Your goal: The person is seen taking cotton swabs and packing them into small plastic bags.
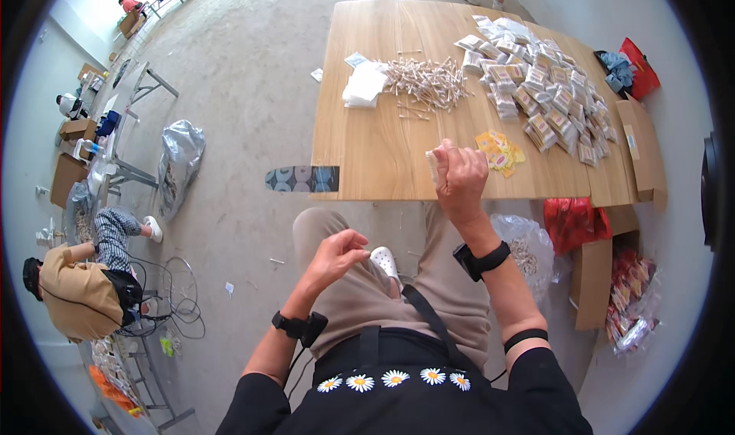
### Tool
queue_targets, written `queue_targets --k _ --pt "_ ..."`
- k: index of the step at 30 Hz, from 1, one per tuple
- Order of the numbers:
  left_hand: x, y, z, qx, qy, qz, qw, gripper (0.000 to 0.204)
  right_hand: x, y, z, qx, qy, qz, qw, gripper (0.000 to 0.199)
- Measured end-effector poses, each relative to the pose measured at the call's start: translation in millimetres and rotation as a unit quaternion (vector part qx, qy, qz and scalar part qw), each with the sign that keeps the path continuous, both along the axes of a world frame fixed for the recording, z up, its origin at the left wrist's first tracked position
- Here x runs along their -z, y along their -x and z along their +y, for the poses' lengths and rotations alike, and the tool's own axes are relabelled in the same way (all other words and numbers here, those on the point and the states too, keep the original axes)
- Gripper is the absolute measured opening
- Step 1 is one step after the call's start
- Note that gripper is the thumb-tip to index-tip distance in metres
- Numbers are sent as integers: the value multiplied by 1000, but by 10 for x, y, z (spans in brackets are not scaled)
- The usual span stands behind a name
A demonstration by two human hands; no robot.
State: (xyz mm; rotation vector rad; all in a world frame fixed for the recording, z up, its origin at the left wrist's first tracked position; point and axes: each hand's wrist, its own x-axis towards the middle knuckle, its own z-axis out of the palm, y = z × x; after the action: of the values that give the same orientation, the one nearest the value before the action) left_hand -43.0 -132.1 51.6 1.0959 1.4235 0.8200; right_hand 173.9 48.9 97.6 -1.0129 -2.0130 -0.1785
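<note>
Right hand (459,176): fist closed round a small pale packet (433,165), over the desk (383,152) near edge
Left hand (334,256): fingers loosely curled, holding nothing, above the lap
Clear bag (528,253): on floor under desk; pale small pieces inside
Cardboard box (593,282): red-and-yellow sachets spilling beside it

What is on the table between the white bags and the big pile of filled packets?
A heap of thin wooden sticks lies between the stack of white bags and the filled packets, seen in the head view.
</note>
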Motion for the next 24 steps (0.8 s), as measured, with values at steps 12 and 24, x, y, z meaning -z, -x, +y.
queue_targets --k 12,24 --pt "141 -94 11 -26 39 -58 997 27 204 175 238 -2 -18 -4 1000 14" --pt "114 -210 95 -21 18 -64 998 29 714 68 170 -27 67 -48 996 17"
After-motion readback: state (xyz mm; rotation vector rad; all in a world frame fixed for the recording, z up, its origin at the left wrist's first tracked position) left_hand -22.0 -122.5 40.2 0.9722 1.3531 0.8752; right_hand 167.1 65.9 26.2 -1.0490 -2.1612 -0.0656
